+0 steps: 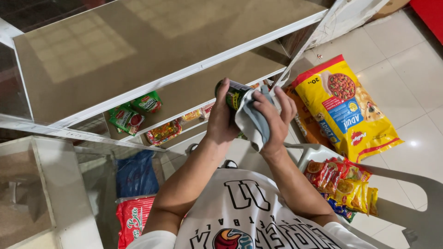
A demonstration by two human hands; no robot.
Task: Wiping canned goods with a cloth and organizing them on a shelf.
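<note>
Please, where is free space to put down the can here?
The top glass shelf is bare. The floor tiles right of the yellow pet food bag are free. The lower shelf with snack packets and the white chair are crowded.

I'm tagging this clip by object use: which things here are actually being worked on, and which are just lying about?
In hand:
- dark can, held in the left hand
- grey cloth, pressed on the can by the right hand

Lying about:
- yellow pet food bag on the floor
- snack packets on the white chair
- green packets on the glass shelf
</note>
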